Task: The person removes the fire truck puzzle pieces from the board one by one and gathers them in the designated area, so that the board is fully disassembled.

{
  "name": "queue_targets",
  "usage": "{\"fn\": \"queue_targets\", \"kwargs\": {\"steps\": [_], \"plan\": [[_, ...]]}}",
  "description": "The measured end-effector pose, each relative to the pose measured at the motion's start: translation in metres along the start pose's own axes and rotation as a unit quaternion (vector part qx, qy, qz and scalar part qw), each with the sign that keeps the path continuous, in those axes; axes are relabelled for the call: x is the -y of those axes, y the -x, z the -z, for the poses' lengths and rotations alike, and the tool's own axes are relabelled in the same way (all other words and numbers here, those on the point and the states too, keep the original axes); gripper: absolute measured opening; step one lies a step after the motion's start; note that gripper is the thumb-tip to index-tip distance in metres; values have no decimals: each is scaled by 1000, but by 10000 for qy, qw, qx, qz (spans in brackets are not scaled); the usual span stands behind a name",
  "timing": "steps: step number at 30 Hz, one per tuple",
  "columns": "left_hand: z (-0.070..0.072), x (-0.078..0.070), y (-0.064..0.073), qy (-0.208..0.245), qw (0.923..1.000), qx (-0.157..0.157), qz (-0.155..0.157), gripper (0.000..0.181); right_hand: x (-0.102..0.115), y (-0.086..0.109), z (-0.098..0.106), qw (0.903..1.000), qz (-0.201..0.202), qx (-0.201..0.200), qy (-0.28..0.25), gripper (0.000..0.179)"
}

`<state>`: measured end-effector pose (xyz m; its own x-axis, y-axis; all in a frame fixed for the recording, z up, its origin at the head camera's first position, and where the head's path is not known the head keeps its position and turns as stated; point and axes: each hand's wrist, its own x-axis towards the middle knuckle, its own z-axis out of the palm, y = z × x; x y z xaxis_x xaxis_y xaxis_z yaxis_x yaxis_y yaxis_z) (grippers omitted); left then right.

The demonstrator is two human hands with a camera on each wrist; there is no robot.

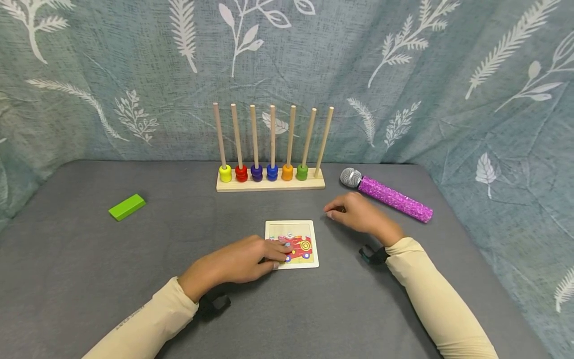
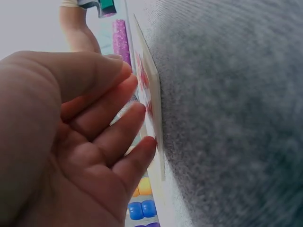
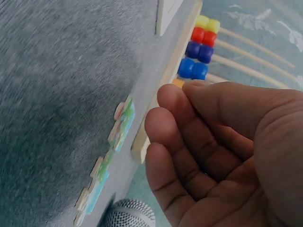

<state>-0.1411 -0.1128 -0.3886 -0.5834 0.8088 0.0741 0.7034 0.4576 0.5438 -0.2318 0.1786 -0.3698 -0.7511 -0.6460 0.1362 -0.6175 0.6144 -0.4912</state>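
Note:
My left hand rests its relaxed fingers on a square wooden jigsaw puzzle. The puzzle shows a red vehicle picture, with bare wood along the top of its tray; the fingers cover its left part. In the left wrist view, the fingertips lie right at the puzzle's face. To the right of the puzzle, my right hand hovers low over the table with loosely bent fingers and nothing visible between them. Puzzle pieces with green and blue print lie on the table beside it in the right wrist view; the hand hides them in the head view.
A wooden peg rack with coloured beads on its upright rods stands at the back. A microphone with a glittery purple handle lies behind the right hand. On the left lies a green block. A patterned curtain hangs behind the table.

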Motion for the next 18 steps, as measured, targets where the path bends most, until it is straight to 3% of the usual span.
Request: {"fn": "queue_targets", "kwargs": {"steps": [3, 5, 10, 14, 18], "plan": [[1, 1, -1, 105, 9999, -131, 0, 27, 1, -1, -2, 9999, 90, -71, 64, 14], [1, 3, -1, 55, 9992, -387, 58, 27, 2, -2, -3, 9999, 122, -60, 105, 14], [5, 4, 1, -217, 9934, -988, 540, 31, 7, -4, -6, 9998, 182, 50, 120, 15], [7, 3, 2, -400, 9903, -824, 1042, 45, 13, -4, -7, 9997, 180, 142, 25, 15], [8, 3, 3, -515, 9876, -383, 1435, 65, 20, -5, -10, 9994, 252, 228, -77, 15]]}}
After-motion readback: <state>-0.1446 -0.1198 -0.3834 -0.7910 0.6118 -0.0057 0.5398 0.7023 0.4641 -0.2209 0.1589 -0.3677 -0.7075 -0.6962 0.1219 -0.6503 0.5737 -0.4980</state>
